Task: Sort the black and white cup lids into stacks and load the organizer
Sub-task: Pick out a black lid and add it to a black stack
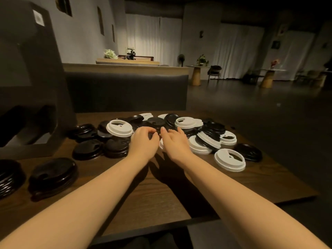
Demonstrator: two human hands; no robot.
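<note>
Wooden table (161, 198), dark grain, edge running along the near side. Behind its far edge, a dark padded bench back (125, 90) with a pale wooden ledge (125, 67) on top. Further back, a wooden counter (127, 61) carrying white flowers (110, 54) and a small dark device (130, 54), too small to identify. White curtains (152, 36) cover the far wall. To the right: round table on a wooden pedestal (196, 75) with a potted plant (202, 60), a dark chair (214, 72) beside it, second pedestal table (267, 78) with reddish flowers (274, 63). Dark floor (251, 108).
</note>
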